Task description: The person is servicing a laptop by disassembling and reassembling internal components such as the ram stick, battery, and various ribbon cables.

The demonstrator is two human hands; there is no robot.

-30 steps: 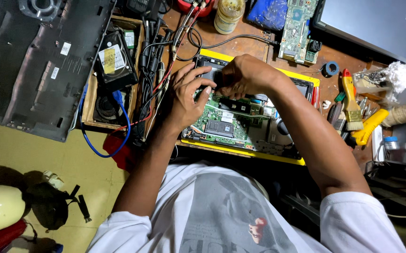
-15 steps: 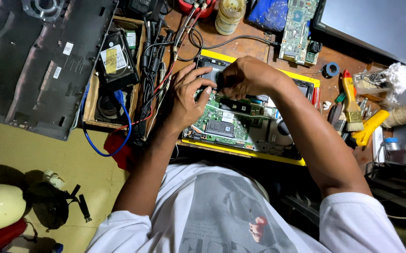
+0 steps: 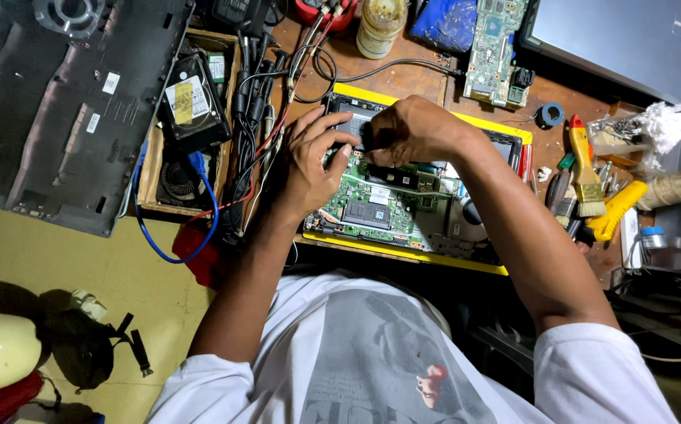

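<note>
An opened laptop with a green motherboard [image 3: 372,208] lies on a yellow-edged mat [image 3: 403,255] on the wooden bench. My left hand [image 3: 313,161] rests on the board's upper left part, fingers spread and thumb pointing right. My right hand [image 3: 415,129] hovers just right of it, over the laptop's far edge. Its fingers are pinched on a small dark tool [image 3: 364,140], whose tip is hidden between the two hands. Both forearms reach in from below.
A black laptop bottom cover [image 3: 50,102] lies at the left. Beside it is a wooden box with a hard drive [image 3: 191,102] and a bundle of cables [image 3: 254,102]. A jar [image 3: 379,27], a loose circuit board [image 3: 497,47], a brush [image 3: 584,169] and a yellow-handled tool [image 3: 615,212] crowd the bench.
Both hands stay in almost the same place over the laptop's upper left. The view has shifted only slightly.
</note>
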